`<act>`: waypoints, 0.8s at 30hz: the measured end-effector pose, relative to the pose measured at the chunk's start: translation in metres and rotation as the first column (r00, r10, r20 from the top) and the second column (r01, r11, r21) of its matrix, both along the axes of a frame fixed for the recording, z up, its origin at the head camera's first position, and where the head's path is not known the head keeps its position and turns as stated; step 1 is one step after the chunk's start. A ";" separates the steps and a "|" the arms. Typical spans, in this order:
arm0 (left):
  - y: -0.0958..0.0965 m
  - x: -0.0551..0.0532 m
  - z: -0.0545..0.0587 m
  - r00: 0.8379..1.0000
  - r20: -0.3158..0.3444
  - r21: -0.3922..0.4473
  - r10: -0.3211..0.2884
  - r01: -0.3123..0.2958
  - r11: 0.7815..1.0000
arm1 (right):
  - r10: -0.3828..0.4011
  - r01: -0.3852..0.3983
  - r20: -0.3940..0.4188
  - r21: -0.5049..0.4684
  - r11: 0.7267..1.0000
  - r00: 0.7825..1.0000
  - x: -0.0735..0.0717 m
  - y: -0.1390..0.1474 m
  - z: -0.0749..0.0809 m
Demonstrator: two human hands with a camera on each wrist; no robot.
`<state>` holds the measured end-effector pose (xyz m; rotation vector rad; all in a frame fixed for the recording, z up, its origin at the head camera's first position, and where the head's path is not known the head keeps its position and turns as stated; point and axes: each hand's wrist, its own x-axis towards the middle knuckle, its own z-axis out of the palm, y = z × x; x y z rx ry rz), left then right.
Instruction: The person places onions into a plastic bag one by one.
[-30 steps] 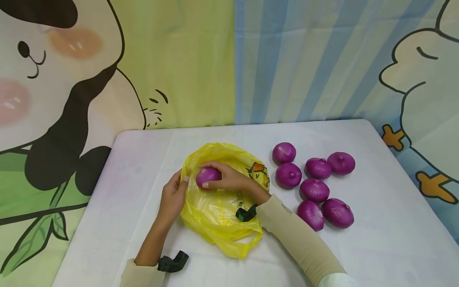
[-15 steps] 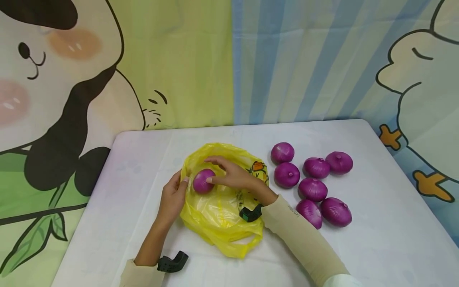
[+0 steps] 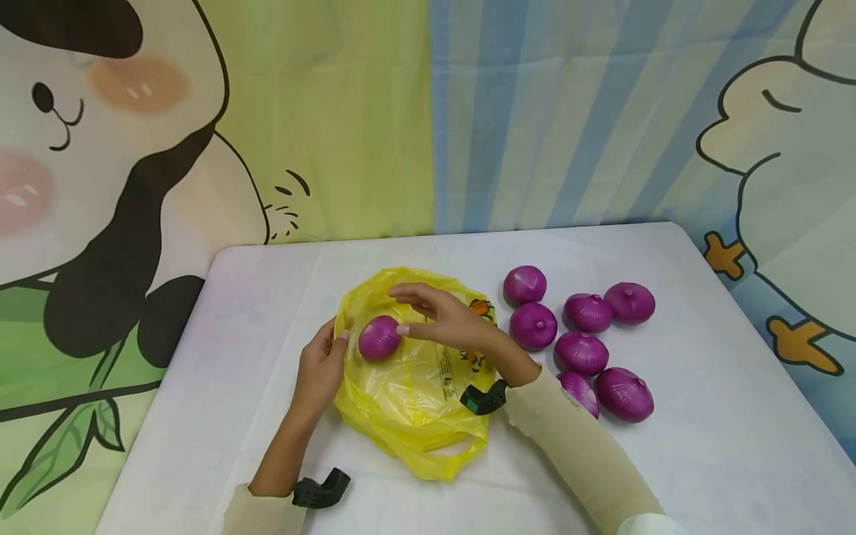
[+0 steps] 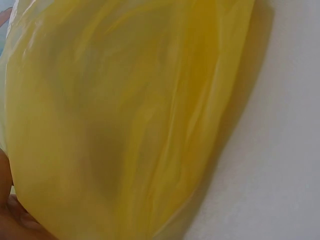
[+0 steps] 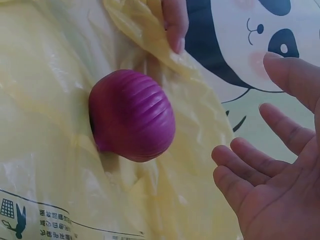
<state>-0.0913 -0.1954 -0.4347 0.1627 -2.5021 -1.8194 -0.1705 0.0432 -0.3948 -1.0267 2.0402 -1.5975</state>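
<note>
A yellow plastic bag [image 3: 414,386] lies opened out on the table, with one purple onion [image 3: 379,338] inside near its left side. My left hand [image 3: 322,371] pinches the bag's left rim between thumb and fingers. Over the bag, just right of the onion, is my right hand [image 3: 451,318], its fingers spread and nothing in them. In the right wrist view the onion [image 5: 132,116] sits on the yellow plastic, apart from the right hand's relaxed fingers [image 5: 240,185]. Yellow film [image 4: 125,110] fills most of the left wrist view, hiding the onion there.
Several more purple onions [image 3: 582,353] lie in a loose group on the white table [image 3: 709,416], right of the bag. The right sleeve [image 3: 582,446] partly covers the nearest one. A cartoon-printed curtain [image 3: 334,111] hangs behind the table's back edge.
My right hand has let go of the onion and drawn back to the right, its fingers opening. The onion rests in the bag, slightly further left. The left hand keeps its hold on the rim.
</note>
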 end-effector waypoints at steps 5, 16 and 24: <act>-0.001 0.000 -0.001 1.000 -0.013 -0.001 0.008 -0.008 1.000 | 0.010 -0.011 -0.063 -0.020 1.000 0.998 0.010 0.010 0.008; 0.000 -0.002 -0.001 1.000 -0.007 -0.020 0.007 -0.007 1.000 | 0.055 -0.062 -0.071 -0.091 0.994 0.996 0.023 0.048 0.011; -0.001 -0.002 -0.004 1.000 0.015 0.001 0.017 -0.017 1.000 | 0.087 -0.090 -0.055 -0.046 0.995 0.995 0.036 0.074 0.016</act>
